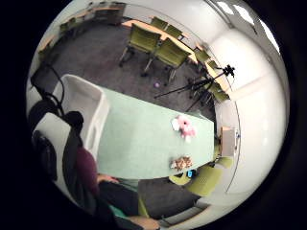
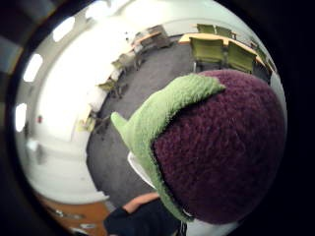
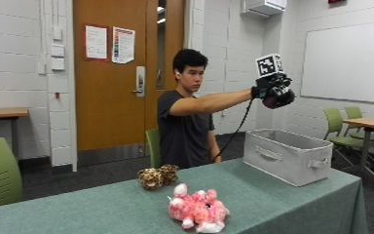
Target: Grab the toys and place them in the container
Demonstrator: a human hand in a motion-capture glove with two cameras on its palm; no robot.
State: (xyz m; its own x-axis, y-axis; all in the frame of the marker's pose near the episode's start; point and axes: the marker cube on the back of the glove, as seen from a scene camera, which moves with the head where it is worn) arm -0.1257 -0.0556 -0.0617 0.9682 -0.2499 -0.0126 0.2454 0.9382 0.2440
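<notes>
Currently the gloved right hand (image 3: 270,90) grips a purple plush toy (image 3: 279,99) with a green leaf, fingers curled round it, raised high above the grey container (image 3: 288,155). On the green table (image 3: 109,207), well apart from the container, lie a pink plush toy (image 3: 198,208) and a spotted brown plush toy (image 3: 157,176).
</notes>
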